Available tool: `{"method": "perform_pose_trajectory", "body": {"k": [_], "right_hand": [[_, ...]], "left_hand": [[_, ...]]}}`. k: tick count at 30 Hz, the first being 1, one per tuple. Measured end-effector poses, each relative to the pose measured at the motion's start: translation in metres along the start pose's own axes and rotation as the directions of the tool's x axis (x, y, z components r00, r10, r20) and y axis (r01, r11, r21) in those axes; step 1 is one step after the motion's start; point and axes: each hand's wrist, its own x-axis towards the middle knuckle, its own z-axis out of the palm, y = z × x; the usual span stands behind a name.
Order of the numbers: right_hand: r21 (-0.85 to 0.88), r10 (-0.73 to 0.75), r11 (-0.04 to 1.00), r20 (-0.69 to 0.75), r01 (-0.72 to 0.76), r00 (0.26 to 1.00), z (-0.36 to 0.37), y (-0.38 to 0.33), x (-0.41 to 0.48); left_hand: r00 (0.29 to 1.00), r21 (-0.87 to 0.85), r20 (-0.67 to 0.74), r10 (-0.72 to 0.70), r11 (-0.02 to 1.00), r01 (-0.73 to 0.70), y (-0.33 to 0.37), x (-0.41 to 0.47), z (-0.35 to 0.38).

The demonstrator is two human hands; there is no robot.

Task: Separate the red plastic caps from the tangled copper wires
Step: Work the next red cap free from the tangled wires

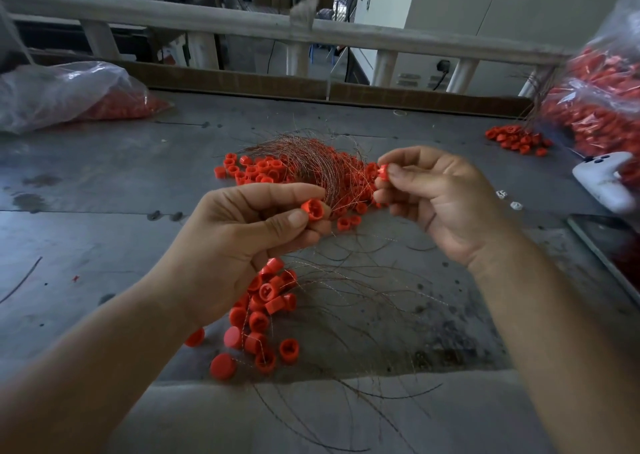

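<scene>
Where the grey worktable point(104, 183) fills the view, two clear plastic bags of red caps are seen at its far corners: a large bag point(602, 107) at the right edge and a flatter bag point(69, 93) at the left. The tangled copper wires point(311, 162) are shown at mid-table as an arched bundle, with loose strands point(346, 297) spread over the near surface. The bundle's strands are gathered just beside the left fingertips.

The left hand point(242, 245) is raised above the table. One red cap point(312, 210), open side up, is pinched between its thumb and forefinger, and the other fingers are curled beneath. The right hand point(440, 197) is held near it but apart. A second cap point(382, 171) is pinched at its thumb and forefinger tips, with the remaining fingers loosely bent.

Red caps are heaped under and around the bundle point(256, 171), and a nearer heap point(263, 315) lies below the left hand, threaded with fine wire. A small heap point(516, 138) is shown beside the large bag. A white handheld device point(606, 183) rests at the right edge.
</scene>
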Motion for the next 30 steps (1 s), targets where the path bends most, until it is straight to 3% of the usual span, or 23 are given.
{"method": "perform_pose_trajectory", "body": {"k": [7, 30], "right_hand": [[0.14, 0.084, 0.985, 0.152, -0.106, 0.985, 0.021, 0.005, -0.007], [0.02, -0.003, 1.0, 0.235, -0.001, 0.972, 0.03, 0.008, -0.013]], "left_hand": [[1.0, 0.049, -0.005, 0.011, 0.999, -0.011, 0.0, 0.0, 0.001], [1.0, 0.143, 0.0, 0.026, 0.989, -0.026, 0.001, 0.001, 0.0]]}}
